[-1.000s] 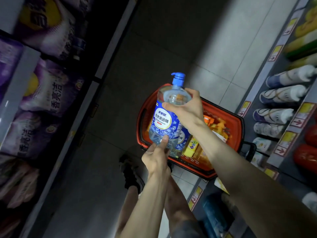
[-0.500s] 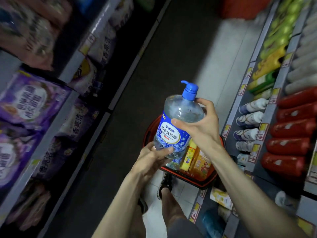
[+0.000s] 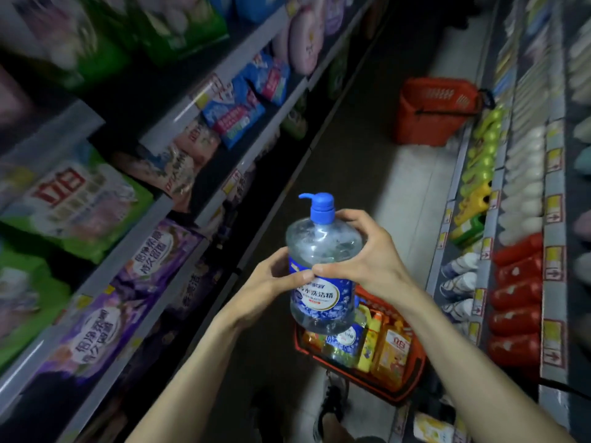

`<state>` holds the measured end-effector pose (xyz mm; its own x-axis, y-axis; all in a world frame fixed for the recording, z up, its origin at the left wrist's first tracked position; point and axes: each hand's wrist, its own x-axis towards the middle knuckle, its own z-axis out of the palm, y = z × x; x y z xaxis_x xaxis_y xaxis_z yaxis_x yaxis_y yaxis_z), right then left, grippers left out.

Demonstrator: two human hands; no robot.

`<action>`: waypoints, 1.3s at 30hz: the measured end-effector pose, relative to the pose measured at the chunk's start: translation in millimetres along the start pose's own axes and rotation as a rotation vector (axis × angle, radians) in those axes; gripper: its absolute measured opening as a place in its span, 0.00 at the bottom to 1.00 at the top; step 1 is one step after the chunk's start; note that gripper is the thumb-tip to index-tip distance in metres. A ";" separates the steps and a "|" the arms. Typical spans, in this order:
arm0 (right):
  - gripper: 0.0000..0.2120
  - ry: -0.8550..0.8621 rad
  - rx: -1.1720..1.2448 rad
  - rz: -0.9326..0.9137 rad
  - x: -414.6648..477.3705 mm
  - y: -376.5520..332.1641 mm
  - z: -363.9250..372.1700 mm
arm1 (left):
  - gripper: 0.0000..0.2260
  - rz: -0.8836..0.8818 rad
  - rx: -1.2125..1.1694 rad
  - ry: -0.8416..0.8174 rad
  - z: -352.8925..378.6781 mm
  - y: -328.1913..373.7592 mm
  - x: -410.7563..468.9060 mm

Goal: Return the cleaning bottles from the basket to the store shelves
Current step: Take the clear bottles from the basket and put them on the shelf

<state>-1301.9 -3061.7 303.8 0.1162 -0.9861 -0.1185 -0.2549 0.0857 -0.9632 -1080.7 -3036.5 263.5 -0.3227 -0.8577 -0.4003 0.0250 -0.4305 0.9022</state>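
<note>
I hold a clear pump bottle (image 3: pixel 323 282) with a blue pump head and a blue label upright in front of me, above the aisle floor. My left hand (image 3: pixel 271 282) grips its left side with the thumb across the label. My right hand (image 3: pixel 361 254) curls round its shoulder from the right. Below and behind the bottle, the red basket (image 3: pixel 412 375) stands on the floor; it holds another blue-labelled bottle (image 3: pixel 343 342) and yellow and orange bottles (image 3: pixel 388 350).
Shelves on the left (image 3: pixel 153 219) carry purple, green and blue detergent bags. Shelves on the right (image 3: pixel 489 251) hold red, white, yellow and green bottles lying in rows. A second red basket (image 3: pixel 435 110) stands farther down the aisle. My shoe (image 3: pixel 332 407) is beside the near basket.
The view has tilted up along the aisle. The bottle has risen further from the basket, and my left hand has moved from its bottom up to its label.
</note>
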 end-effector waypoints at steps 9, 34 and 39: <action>0.39 -0.181 -0.079 -0.156 -30.8 -115.7 42.3 | 0.34 0.239 -0.007 0.012 -41.5 71.5 -89.9; 0.39 -0.738 0.047 -0.575 -18.2 -314.2 137.6 | 0.30 0.822 -0.068 0.618 -77.5 238.8 -260.1; 0.36 -0.839 0.136 -0.635 -27.9 -322.0 157.4 | 0.32 0.830 0.022 0.824 -68.5 246.9 -288.4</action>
<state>-1072.0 -3039.4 579.3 0.8292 -0.4459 0.3371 0.1886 -0.3446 -0.9196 -916.7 -2914.7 590.7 0.4959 -0.8001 0.3376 -0.0792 0.3454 0.9351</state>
